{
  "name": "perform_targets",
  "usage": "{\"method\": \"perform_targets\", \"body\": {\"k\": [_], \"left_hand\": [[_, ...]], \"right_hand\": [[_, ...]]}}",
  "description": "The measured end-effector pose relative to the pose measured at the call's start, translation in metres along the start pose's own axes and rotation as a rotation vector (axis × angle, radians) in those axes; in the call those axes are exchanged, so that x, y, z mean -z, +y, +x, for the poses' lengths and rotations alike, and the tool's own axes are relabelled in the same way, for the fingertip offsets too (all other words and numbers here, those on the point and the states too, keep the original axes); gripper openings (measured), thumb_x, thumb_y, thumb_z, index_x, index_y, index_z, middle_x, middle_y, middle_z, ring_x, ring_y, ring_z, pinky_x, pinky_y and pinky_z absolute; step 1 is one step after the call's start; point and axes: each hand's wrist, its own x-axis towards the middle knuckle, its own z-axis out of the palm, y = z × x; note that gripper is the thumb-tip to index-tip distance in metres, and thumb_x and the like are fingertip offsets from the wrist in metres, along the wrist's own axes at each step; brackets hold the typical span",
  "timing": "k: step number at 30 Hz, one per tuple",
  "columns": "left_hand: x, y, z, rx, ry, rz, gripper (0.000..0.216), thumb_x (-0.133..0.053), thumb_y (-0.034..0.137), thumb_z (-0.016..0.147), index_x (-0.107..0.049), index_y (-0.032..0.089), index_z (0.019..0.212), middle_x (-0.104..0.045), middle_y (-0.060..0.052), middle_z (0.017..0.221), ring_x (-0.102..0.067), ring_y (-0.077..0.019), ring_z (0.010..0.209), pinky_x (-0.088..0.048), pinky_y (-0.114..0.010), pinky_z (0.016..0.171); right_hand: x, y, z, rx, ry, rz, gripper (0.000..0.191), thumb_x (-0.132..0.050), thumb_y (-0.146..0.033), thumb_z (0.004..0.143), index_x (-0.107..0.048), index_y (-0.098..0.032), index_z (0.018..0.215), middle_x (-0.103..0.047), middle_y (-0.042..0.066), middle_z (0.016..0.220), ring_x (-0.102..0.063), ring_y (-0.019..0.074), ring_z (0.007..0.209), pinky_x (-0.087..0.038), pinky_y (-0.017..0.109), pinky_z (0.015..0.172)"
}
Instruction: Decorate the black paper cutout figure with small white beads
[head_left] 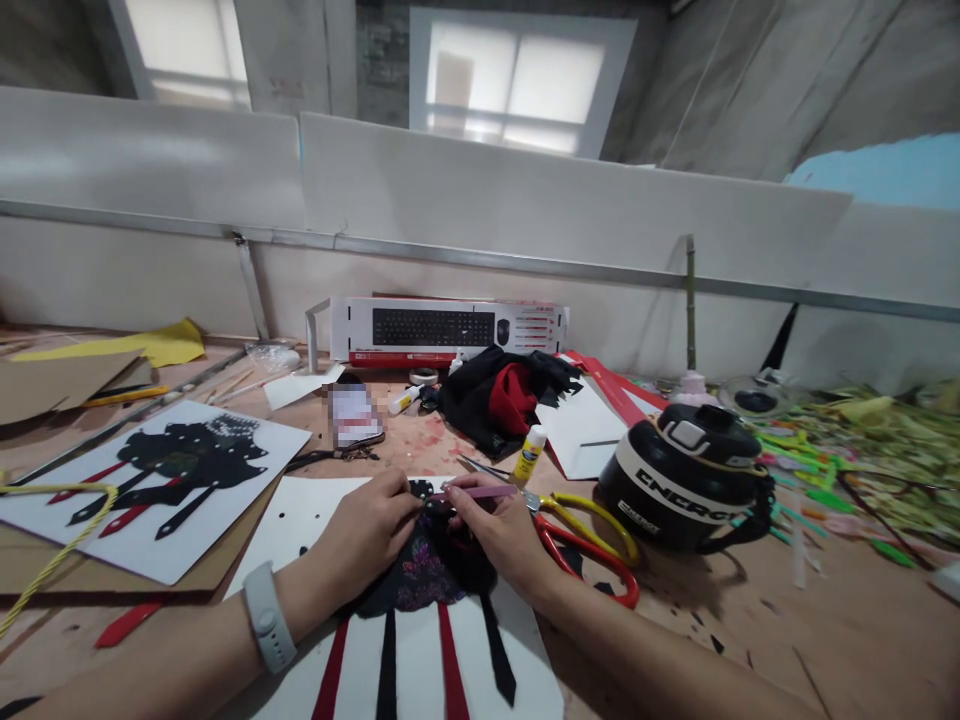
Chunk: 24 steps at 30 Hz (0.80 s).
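A white sheet point(285, 520) lies before me with a black fabric piece point(427, 570) on it, patterned in purple at its middle. Red and black pointed strips point(448, 660) run down from its lower edge. My left hand point(371, 530), wearing a pale wristband, has its fingers curled together at the fabric's upper left edge; the fingertips are partly hidden. My right hand point(495, 525) pinches a slim pink-purple stick point(491, 491) over the fabric's upper right. Small white dots show on the black fabric between the hands. Scissors point(592, 535) with red and yellow handles lie beside my right hand.
A glue stick point(529, 452) stands behind the scissors. A black bottle point(682, 480) is at the right, with colourful scraps beyond. Black and red cloth point(502, 400), a phone point(356, 415) and a keyboard box point(457, 330) lie farther back. A second collage point(180, 470) is at left.
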Motion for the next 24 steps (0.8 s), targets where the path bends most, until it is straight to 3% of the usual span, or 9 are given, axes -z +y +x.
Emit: {"method": "perform_targets", "body": {"k": [10, 13, 16, 24], "left_hand": [[0.016, 0.002, 0.004, 0.218, 0.122, -0.427, 0.016, -0.059, 0.029, 0.086, -0.071, 0.019, 0.083, -0.064, -0.004, 0.085, -0.059, -0.0204, 0.085, -0.045, -0.032, 0.08], [0.016, 0.006, 0.003, 0.317, 0.036, -0.678, 0.025, -0.06, 0.041, 0.085, -0.068, 0.017, 0.08, -0.062, -0.001, 0.072, -0.056, -0.0142, 0.064, -0.045, -0.024, 0.057], [0.009, 0.006, 0.0, 0.407, -0.091, -0.943, 0.04, -0.06, 0.055, 0.082, -0.064, 0.016, 0.082, -0.054, 0.004, 0.057, -0.039, -0.0063, 0.041, -0.03, -0.017, 0.038], [-0.006, 0.0, -0.007, 0.48, -0.146, -1.288, 0.038, -0.07, 0.052, 0.078, -0.064, 0.015, 0.088, -0.058, 0.003, 0.058, -0.036, -0.0014, 0.037, -0.024, -0.012, 0.035]], "right_hand": [[0.005, -0.001, 0.002, -0.052, 0.1, 0.16, 0.03, -0.079, -0.046, 0.07, -0.071, -0.017, 0.077, -0.071, 0.001, 0.066, -0.062, 0.0138, 0.053, -0.048, 0.024, 0.05], [0.006, -0.003, 0.003, -0.064, 0.116, 0.24, 0.032, -0.081, -0.045, 0.067, -0.07, -0.017, 0.078, -0.072, 0.001, 0.065, -0.061, 0.0129, 0.052, -0.047, 0.023, 0.051], [0.007, -0.007, 0.003, -0.088, 0.111, 0.317, 0.034, -0.082, -0.045, 0.067, -0.07, -0.016, 0.079, -0.072, 0.002, 0.066, -0.061, 0.0121, 0.051, -0.047, 0.022, 0.051], [0.006, -0.011, -0.002, -0.165, 0.057, 0.409, 0.031, -0.085, -0.041, 0.064, -0.071, -0.015, 0.075, -0.073, 0.002, 0.066, -0.061, 0.0106, 0.052, -0.047, 0.02, 0.05]]}}
